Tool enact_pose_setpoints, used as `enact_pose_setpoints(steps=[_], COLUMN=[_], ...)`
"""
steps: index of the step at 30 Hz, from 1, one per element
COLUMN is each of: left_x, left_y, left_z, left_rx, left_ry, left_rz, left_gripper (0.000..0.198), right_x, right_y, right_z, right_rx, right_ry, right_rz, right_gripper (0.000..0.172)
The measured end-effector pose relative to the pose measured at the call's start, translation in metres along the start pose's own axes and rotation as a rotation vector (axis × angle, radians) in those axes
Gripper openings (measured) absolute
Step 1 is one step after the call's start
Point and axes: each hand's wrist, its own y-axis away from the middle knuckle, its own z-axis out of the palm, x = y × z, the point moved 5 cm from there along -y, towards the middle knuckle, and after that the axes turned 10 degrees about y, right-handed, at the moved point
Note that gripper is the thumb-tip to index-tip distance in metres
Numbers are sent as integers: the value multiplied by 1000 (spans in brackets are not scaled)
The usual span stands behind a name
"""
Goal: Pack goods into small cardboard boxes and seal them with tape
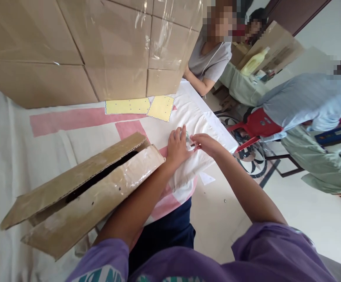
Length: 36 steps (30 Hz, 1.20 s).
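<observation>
My left hand rests at the table's edge with its fingers curved around a small, clear and whitish thing. From the other side, the fingertips of my right hand pinch at this same thing. Its kind is too small and too covered by the fingers to make out; a dark spot shows near the right fingertips. Beside my left forearm lies a worn cardboard box with a dark gap along its top.
Stacked, taped cardboard boxes stand at the back. Yellow dotted pieces lie before them on the white and pink cloth. A person in a grey shirt is across the table; another sits on a red chair at right.
</observation>
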Motion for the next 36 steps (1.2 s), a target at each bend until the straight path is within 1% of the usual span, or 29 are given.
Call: enact_pose_setpoints(steps=[3,5,8,13,17,23,29,31,34,36], left_x=[2,4,8,12,10,9,7,6,5,6], left_y=[2,4,6,9,9,9,10,10,9,9], left_z=[-3,-8,-15,-22,-21,-19,-17,-17,-16,-16], left_rx=[-6,-24,-61,-93,-99,-83,-89,-82,-83,-93], left_ry=[15,30,42,45,72,53,41,49,56,61], left_rz=[3,-13,-41,-69,-84,-60,-63,-56,-48,-47], left_gripper=[96,95,95,94,99,93,92,91,98,99], right_x=[-3,0,11,29,40,59,65,69,78,83], right_y=[10,17,29,47,50,46,49,56,75,89], right_z=[-8,-11,-11,-10,-5,-2,7,12,15,10], right_rx=[60,87,104,138,136,121,88,86,91,146], right_ry=[38,81,68,3,-9,-49,-80,-68,-4,56], right_rz=[-21,-28,-18,0,5,3,6,13,28,1], right_gripper=[26,27,27,22,24,31,40,46,53,52])
